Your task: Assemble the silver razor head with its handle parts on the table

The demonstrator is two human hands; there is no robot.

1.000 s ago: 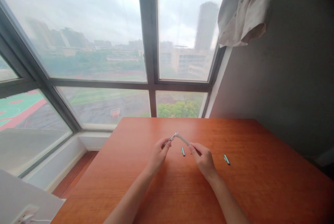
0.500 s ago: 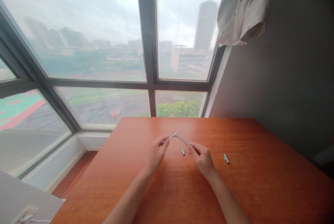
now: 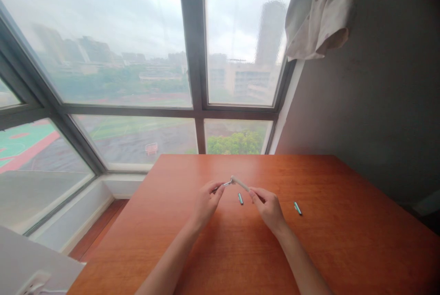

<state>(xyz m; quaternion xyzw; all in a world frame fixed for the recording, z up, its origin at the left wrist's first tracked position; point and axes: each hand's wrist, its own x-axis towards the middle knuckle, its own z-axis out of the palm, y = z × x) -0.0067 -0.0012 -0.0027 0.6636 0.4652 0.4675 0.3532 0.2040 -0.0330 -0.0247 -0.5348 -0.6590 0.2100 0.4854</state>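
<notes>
Above the table, my left hand (image 3: 206, 203) pinches a slim silver metal tool (image 3: 227, 183) between thumb and fingers, its tip pointing right. My right hand (image 3: 269, 205) is closed on the near end of a slim pale stick (image 3: 242, 185), which slants up to the left. The far end of the stick meets the tip of the silver tool; whether the two are joined or only touching I cannot tell. Just below, between the hands, lies a small teal and dark piece (image 3: 240, 199). A similar teal piece (image 3: 297, 208) rests right of my right hand.
Both hands are over a reddish-brown wooden table (image 3: 227, 258). Beyond its far edge stands a large window with a grey frame (image 3: 195, 56). A light shirt (image 3: 316, 15) hangs at the upper right, in front of a grey wall (image 3: 378, 93). A wall socket (image 3: 34, 283) shows at lower left.
The meeting point of the tool and the stick has shifted slightly right and down. Both hands keep their grip, and the teal pieces stay where they were.
</notes>
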